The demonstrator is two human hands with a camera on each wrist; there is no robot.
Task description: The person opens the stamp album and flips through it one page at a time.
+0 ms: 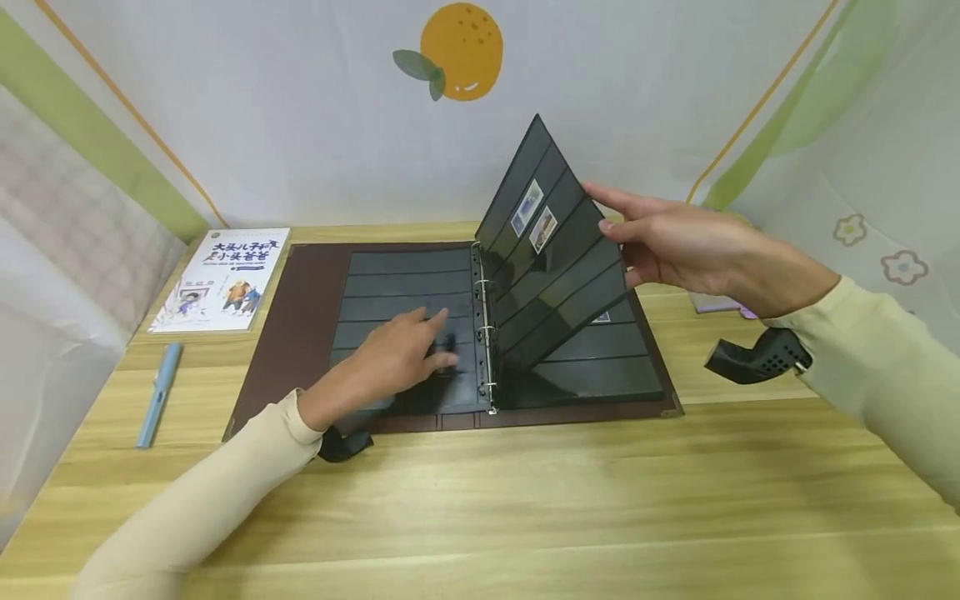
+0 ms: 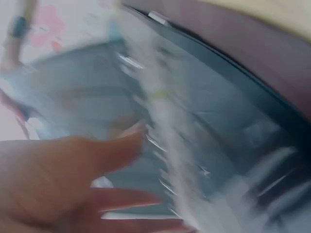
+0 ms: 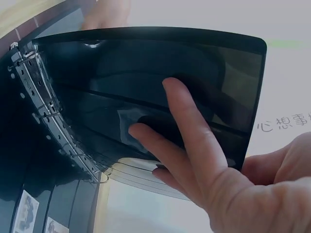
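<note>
A brown stamp album point(image 1: 277, 358) lies open on the table, its black pages held by metal rings point(image 1: 489, 333). My right hand point(image 1: 682, 237) holds a raised album page point(image 1: 577, 250) by its outer edge, thumb on one side and fingers on the other. That page stands tilted above the right half and carries two stamps, a blue-toned stamp point(image 1: 527, 207) and a brownish stamp point(image 1: 543, 229). In the right wrist view, fingers point(image 3: 194, 128) lie along the page's back. Over the left page point(image 1: 405, 275) my left hand point(image 1: 393, 354) hovers or rests with its fingers extended; contact cannot be made out.
A white illustrated book point(image 1: 217, 279) lies left of the album, and a blue pen point(image 1: 159, 396) lies in front of it. Behind the right hand, a purple-edged object point(image 1: 716, 304) is partly hidden. A curtain point(image 1: 337, 125) with an orange print hangs behind the table.
</note>
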